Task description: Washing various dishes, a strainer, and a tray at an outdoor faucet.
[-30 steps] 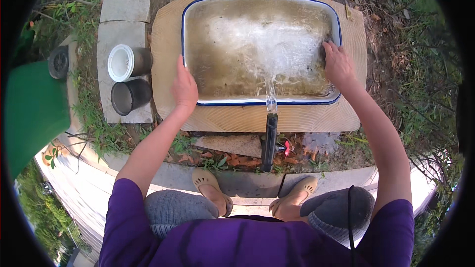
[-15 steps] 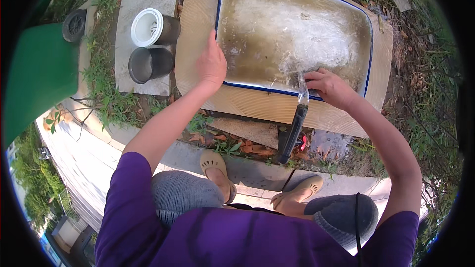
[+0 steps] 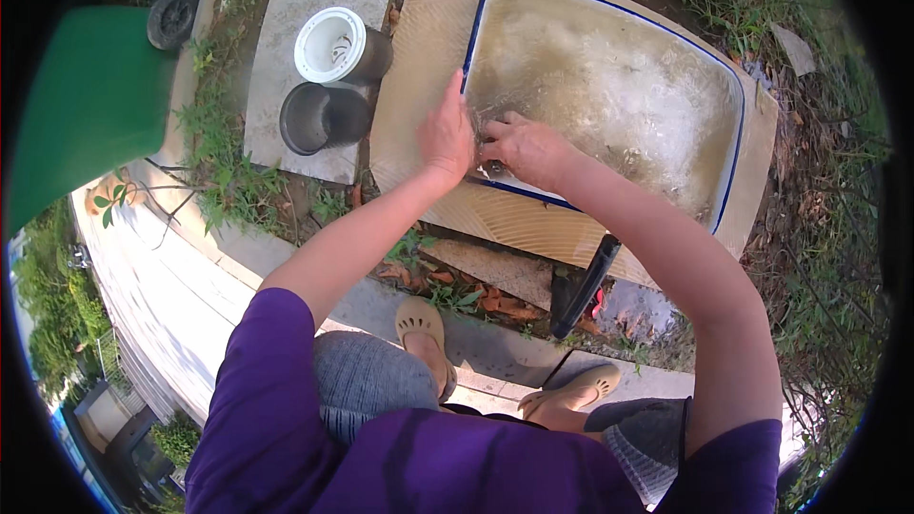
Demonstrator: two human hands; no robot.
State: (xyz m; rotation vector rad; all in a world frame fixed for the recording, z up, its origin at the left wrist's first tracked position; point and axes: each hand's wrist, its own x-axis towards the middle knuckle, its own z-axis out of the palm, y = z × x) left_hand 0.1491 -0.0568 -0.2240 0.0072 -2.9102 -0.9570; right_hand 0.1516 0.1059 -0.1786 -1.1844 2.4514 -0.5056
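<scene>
A white enamel basin [image 3: 739, 133] with a blue rim holds cloudy, rippling water. My left hand [image 3: 447, 138] is at its left rim, fingers along the edge, and seems to grip it; some fingers are hidden. Just inside the near left corner, my right hand [image 3: 526, 149] bends its fingers down into the water. A small dark thing shows under those fingertips, too covered to name. The two hands nearly meet. A black spout [image 3: 586, 287] slants up toward the basin's near side, its upper end partly behind my right forearm.
The basin sits on a tan ridged slab [image 3: 419, 48]. To the left, a white pot [image 3: 309, 43] and a dark grey pot [image 3: 303, 119] stand on grey paving [image 3: 303, 0]. A green wheeled bin [image 3: 95, 114] is farther left. Wet ground and dry leaves [image 3: 500, 303] lie before the slab.
My right hand has moved left across the basin, from beside the falling water to the near left corner. My left hand stays by the left rim. The whole view has shifted slightly.
</scene>
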